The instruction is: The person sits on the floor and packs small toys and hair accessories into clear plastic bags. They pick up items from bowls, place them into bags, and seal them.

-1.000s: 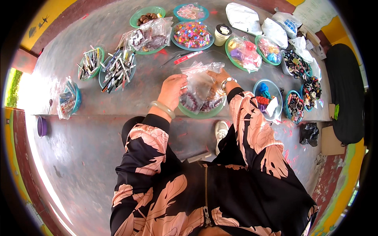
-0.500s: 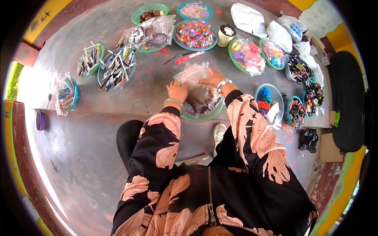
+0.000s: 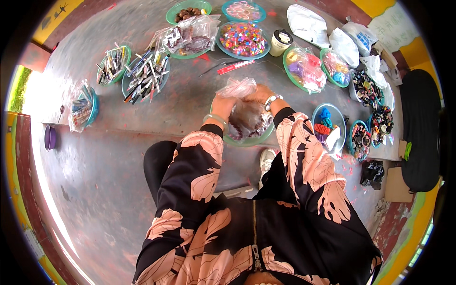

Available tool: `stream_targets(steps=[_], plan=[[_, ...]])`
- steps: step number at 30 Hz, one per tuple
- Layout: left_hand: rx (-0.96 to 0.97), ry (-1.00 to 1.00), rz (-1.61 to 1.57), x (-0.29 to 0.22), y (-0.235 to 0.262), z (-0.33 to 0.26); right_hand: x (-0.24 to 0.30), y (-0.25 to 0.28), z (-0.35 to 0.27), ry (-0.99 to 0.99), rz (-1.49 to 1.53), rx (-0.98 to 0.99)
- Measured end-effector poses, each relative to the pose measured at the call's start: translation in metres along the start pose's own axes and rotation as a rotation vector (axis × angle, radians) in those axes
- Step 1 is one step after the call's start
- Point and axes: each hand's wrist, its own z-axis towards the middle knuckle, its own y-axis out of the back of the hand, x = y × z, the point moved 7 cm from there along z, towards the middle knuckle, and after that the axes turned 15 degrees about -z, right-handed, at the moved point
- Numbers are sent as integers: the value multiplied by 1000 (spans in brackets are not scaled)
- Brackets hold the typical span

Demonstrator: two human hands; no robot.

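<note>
Head view: worn grey concrete ledge (image 3: 187, 111), red-flecked, drops to smooth grey floor (image 3: 104, 185). Maroon-and-yellow wall (image 3: 69, 16) behind; grass (image 3: 18, 95) shows through bright opening at left. Purple tub (image 3: 50, 137) on floor; cardboard (image 3: 399, 183) below black oblong case (image 3: 420, 128). Near ledge edge, clear plastic bag (image 3: 248, 118), dark contents, lies on pale green plate (image 3: 251, 142). Left hand (image 3: 223, 105) and right hand (image 3: 261, 94) grip its top, fingers curled closed on plastic, fingertips partly hidden.
</note>
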Motion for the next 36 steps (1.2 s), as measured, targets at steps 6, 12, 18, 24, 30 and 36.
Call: stream_targets(steps=[6, 12, 18, 24, 30, 36], plan=[[-15, 175, 709, -23, -7, -10, -11, -2, -2, -59, -69, -100], [-265, 136, 623, -42, -8, -20, -26, -18, 23, 41, -159, -130], [-173, -104, 449, 4, 6, 11, -21, -24, 31, 92, 39, 85], [3, -165, 104, -28, -19, -10, 20, 2, -2, 292, -115, 105], [242, -238, 54, -74, -52, -38, 54, 20, -31, 448, -428, 68], [274, -371, 213, -122, -73, -60, -10, 26, -29, 187, -34, -11]])
